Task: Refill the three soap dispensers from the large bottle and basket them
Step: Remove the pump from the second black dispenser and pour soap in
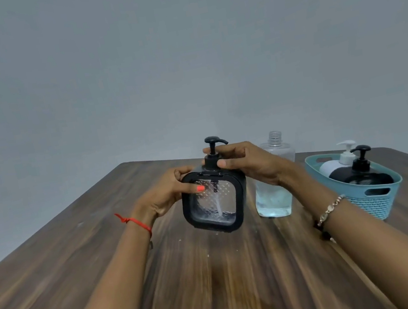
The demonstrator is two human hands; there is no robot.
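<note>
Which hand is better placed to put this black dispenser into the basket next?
Probably the right hand: it already grips the pump of the square dispenser, and the teal basket stands on its side. The left hand is farther away.

Plain indoor room, bare grey wall point(181, 63), wooden table point(218, 274)

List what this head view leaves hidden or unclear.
- Large bottle: its middle is hidden behind the right hand.
- Square dispenser: fill level is unclear behind its patterned window; the left hand covers its corner.
- White dispenser and black dispenser: lower bodies are hidden by the basket wall.
- Table: cut off by the frame.
</note>
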